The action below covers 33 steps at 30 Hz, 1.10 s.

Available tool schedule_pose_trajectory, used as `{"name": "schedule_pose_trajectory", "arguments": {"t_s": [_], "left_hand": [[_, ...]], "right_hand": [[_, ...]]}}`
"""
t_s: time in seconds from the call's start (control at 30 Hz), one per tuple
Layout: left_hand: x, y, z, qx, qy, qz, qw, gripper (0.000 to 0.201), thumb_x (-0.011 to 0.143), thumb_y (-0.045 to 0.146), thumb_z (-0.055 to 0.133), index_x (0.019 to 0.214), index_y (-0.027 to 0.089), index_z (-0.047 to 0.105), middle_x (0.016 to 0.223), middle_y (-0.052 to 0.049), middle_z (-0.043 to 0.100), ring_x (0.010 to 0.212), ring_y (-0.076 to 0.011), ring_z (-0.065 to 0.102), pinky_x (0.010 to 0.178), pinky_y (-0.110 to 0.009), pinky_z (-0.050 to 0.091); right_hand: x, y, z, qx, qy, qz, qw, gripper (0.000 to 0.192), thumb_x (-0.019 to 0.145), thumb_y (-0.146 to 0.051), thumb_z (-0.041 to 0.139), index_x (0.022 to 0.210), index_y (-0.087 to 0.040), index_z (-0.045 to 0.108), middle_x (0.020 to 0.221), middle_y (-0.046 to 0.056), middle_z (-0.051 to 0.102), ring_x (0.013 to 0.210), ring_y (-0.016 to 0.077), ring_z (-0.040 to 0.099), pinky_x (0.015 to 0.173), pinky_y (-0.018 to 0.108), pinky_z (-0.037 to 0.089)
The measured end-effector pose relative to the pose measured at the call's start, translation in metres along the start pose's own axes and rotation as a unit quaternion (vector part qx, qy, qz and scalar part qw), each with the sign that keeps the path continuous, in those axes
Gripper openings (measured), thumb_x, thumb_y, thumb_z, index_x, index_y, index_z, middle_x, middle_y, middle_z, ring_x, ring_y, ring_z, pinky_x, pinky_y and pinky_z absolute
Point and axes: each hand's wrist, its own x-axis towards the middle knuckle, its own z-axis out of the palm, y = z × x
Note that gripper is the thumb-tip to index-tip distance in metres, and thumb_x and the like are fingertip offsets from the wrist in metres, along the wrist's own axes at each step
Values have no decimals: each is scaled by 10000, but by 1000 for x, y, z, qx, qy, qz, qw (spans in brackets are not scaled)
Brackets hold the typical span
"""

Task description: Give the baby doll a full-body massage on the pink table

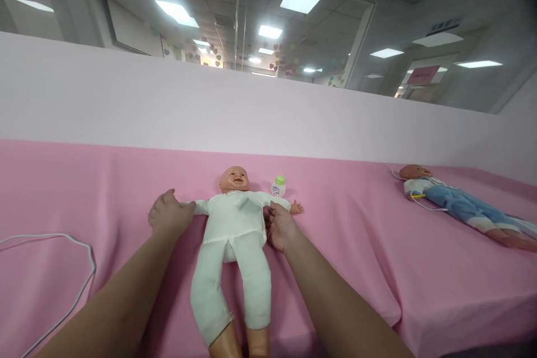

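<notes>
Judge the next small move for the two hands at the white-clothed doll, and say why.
Probably closing the fingers on the sleeves. The left hand lies over the end of one sleeve of the doll, and the right hand rests at the other armpit, neither plainly gripping. The doll lies face up on the pink cloth, a small bottle beside its head.

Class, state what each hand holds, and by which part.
Left hand grips the white-suited doll by one sleeve; right hand grips its other side, by the armpit.
</notes>
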Motion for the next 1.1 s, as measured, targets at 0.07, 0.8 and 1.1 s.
{"name": "schedule_pose_trajectory", "arguments": {"t_s": [0.07,0.8,1.1], "left_hand": [[-12,9,-1,12,28,75,997,723,870,433,556,1511,117,450,1541,-227,492,1467,-399,396,1204,-560,276],[-52,98,18,-39,-170,98,980,819,873,703,517,1420,93,508,1485,-268,569,1408,-434,502,1076,-474,406],[-56,86,17,-40,-169,120,978,794,935,637,442,1468,49,461,1512,-276,538,1444,-408,469,1114,-446,367]], "right_hand": [[-1,-1,1,19,3,10,1000,190,883,-405,653,884,-217,622,702,-2,665,582,177,620,589,300,535],[-4,2,9,70,-83,-72,991,359,737,-309,809,1063,-200,706,1046,71,794,1018,263,728,880,359,586],[-1,12,11,23,-52,-122,991,630,837,-677,725,1295,-256,622,1277,99,746,1041,302,756,839,431,625]]}}
